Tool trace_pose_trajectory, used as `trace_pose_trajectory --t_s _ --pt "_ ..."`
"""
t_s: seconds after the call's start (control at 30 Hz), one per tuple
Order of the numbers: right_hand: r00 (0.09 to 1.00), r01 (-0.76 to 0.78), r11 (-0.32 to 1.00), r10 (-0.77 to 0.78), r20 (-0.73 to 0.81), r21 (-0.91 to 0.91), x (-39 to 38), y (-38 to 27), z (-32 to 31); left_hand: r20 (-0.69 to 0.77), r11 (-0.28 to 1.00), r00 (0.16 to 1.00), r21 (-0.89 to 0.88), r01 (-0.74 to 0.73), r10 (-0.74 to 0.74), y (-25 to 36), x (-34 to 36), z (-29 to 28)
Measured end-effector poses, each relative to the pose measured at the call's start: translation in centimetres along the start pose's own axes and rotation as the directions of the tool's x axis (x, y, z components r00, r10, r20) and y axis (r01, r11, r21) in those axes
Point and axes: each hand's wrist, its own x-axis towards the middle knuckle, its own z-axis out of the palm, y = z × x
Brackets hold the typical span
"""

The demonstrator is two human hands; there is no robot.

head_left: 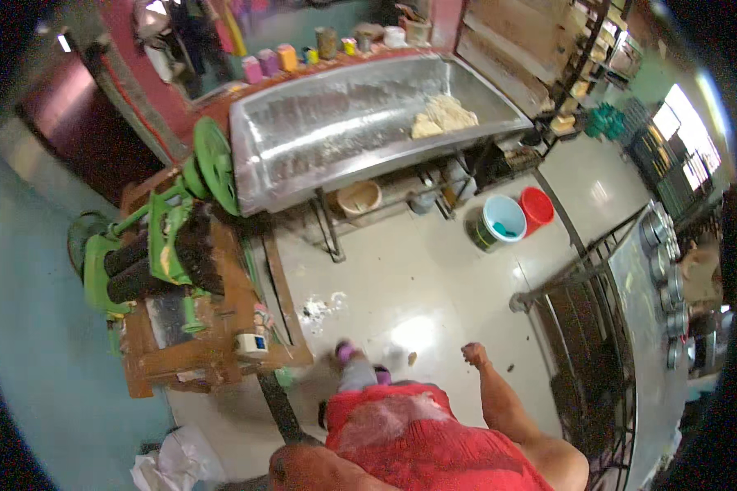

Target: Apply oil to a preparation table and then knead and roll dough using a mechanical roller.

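Right hand [473, 353]: fingers curled into loose fist, holding nothing, hanging free above tiled floor [434, 278]. Left hand: out of view, finger state cannot tell. Nearest item: green roller machine [151, 254] on wooden worktop [221, 344], left of body. Dough lump [442, 114] in steel trough [344, 123], well apart.

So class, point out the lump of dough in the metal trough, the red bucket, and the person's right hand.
lump of dough [442, 114], head view, its pale middle.
red bucket [537, 208], head view, its inside.
right hand [473, 354], head view, the closed fist.
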Motion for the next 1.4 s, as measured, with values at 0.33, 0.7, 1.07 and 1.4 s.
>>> trace_pose_trajectory --t_s 0.33,0.7,1.07,1.4 --pt "0.962 -0.249 0.889 0.183 0.201 0.384 6.7 -12.4 -6.5 0.040 0.960 0.989 -0.250 -0.127 0.141 -5.1 1.8 -19.5" --pt "0.909 0.338 0.934 -0.291 -0.298 0.116 20.3 -37.7 -29.2 -0.796 0.692 0.537 0.219 0.688 -0.281 -10.3 1.4 -49.2" --pt "0.752 0.653 0.737 -0.604 -0.264 0.173 48.2 -63.8 -52.2 -0.997 -0.385 -0.064 -0.047 0.922 -0.032 -24.1 -6.0 -70.7" --pt "0.788 0.213 0.642 -0.559 -0.259 -0.737 79.5 -65.0 -42.9 -0.909 -0.341 -0.069 0.083 0.936 -0.410 -44.4 -5.1 -94.3"
